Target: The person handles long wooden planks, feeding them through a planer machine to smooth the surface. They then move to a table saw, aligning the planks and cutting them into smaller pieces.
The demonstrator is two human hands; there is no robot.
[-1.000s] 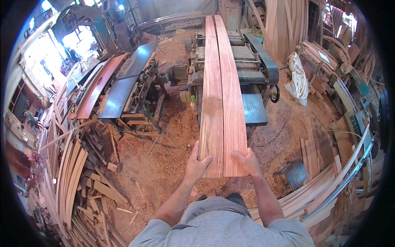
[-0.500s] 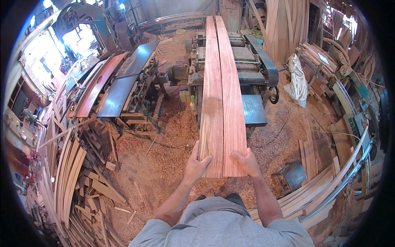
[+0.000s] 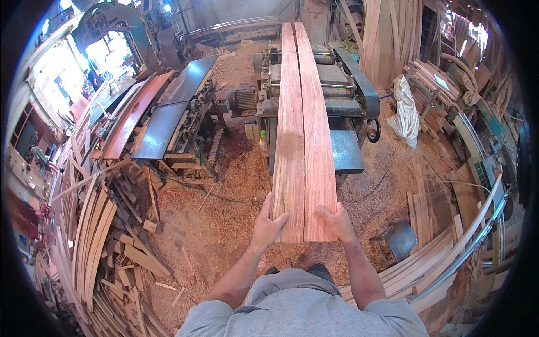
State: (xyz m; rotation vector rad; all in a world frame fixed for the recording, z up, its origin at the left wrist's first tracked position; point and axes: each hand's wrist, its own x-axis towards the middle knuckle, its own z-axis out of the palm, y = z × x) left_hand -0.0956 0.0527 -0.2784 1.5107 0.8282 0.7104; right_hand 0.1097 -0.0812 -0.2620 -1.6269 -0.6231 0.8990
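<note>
Two long reddish planks lie side by side, reaching from my hands across the top of a thickness planer [image 3: 312, 78]. My left hand [image 3: 269, 222] grips the near end of the left plank [image 3: 291, 149], thumb on top and fingers at its outer edge and beneath. On the other side, my right hand [image 3: 337, 221] clasps the right plank [image 3: 319, 163] the same way. A narrow dark gap runs between the boards. The left one has a darker brown patch midway. Both hands' fingertips under the wood are hidden.
Left of the planer stands a jointer with dark metal tables [image 3: 163, 132]. Piled offcuts [image 3: 126, 253] and curved strips cover the left floor. At the right are a white sack [image 3: 404, 112], a metal box [image 3: 401, 238] and long boards [image 3: 432, 264]. A bottle [image 3: 263, 140] stands beside the planer.
</note>
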